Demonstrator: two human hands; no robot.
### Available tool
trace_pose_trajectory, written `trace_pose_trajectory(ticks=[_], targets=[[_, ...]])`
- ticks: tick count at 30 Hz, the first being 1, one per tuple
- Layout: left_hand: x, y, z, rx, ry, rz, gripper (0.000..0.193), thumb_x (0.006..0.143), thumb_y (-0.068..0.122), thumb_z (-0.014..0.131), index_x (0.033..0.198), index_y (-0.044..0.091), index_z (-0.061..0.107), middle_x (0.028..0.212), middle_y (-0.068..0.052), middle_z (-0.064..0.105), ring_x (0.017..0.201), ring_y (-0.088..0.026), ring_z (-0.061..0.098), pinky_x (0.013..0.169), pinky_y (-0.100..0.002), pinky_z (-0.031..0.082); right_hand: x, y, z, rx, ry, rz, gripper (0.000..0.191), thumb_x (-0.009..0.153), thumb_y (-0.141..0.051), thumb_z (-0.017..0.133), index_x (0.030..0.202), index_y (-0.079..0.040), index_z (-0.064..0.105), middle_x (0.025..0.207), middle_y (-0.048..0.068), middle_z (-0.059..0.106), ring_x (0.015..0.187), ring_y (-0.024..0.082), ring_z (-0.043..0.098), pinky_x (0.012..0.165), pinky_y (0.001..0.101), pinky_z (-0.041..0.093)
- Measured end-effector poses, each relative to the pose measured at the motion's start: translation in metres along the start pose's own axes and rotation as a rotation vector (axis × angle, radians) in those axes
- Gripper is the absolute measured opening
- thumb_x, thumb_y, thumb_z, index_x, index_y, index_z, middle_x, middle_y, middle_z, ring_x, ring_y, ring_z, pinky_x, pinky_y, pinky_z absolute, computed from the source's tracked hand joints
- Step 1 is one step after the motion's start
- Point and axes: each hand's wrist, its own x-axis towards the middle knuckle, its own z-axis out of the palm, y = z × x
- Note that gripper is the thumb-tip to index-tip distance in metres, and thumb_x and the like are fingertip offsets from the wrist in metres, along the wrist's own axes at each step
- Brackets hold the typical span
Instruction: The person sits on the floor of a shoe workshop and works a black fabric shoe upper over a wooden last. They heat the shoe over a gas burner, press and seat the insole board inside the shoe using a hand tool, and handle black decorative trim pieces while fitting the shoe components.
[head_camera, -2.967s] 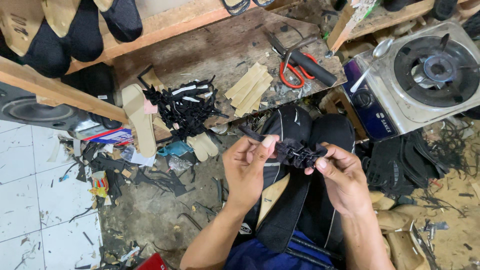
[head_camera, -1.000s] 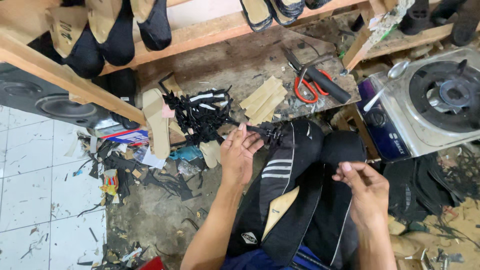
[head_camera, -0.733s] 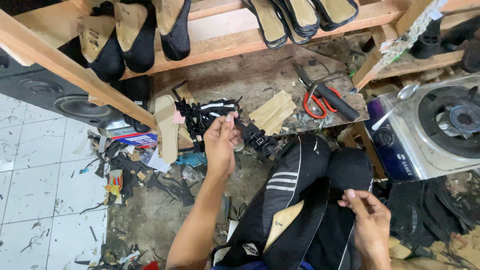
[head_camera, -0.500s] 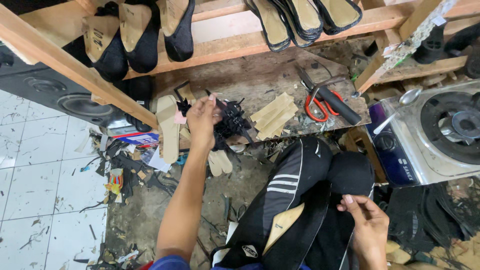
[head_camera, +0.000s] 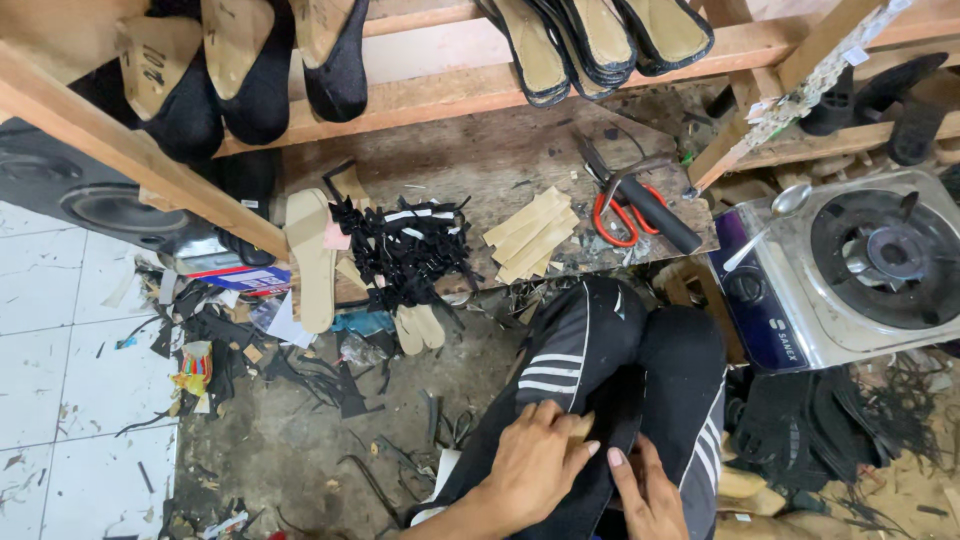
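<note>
A black sole piece (head_camera: 612, 425) lies on the person's lap, under both hands. The left hand (head_camera: 535, 465) presses it with fingers together; the right hand (head_camera: 645, 490) touches its edge, fingers slightly apart.

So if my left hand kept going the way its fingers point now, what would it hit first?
Probably the black sole piece on your lap: the left hand points right and slightly up, fingertips already at its edge. Depth is hard to judge.
</note>
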Motion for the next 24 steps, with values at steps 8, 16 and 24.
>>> trace_pose_trajectory(ticks=[8, 16, 24], targets=[[-0.015, -0.014, 0.005, -0.945, -0.105, -0.387, 0.026, 0.102, 0.020, 0.067, 0.118, 0.000, 0.072, 0.094, -0.008, 0.067, 0.083, -0.019, 0.065, 0.076, -0.031, 0.054, -0.042, 0.007, -0.009, 0.796, -0.146, -0.147, 0.065, 0.085, -0.010, 0.064, 0.146, 0.006, 0.047, 0.145, 0.017, 0.060, 0.135, 0.027, 0.055, 0.113, 0.0396, 0.037], [-0.016, -0.028, -0.008, -1.322, -0.331, -0.316, 0.053, 0.088, 0.001, 0.073, 0.139, 0.005, 0.061, 0.121, 0.001, 0.070, 0.104, -0.007, 0.064, 0.092, -0.025, 0.051, -0.075, 0.000, -0.015, 1.123, -0.540, -0.008, 0.066, 0.085, -0.021, 0.070, 0.142, 0.005, 0.048, 0.141, 0.020, 0.060, 0.132, 0.031, 0.056, 0.113, 0.0453, 0.039], [-0.028, -0.039, 0.016, -1.234, -0.231, -0.322, 0.035, 0.090, 0.000, 0.079, 0.123, -0.004, 0.069, 0.113, -0.007, 0.073, 0.100, -0.013, 0.068, 0.093, -0.030, 0.055, -0.088, -0.008, -0.021, 0.919, -0.252, -0.082, 0.052, 0.097, -0.020, 0.068, 0.140, 0.005, 0.056, 0.126, 0.015, 0.065, 0.113, 0.020, 0.062, 0.101, 0.0351, 0.047]])
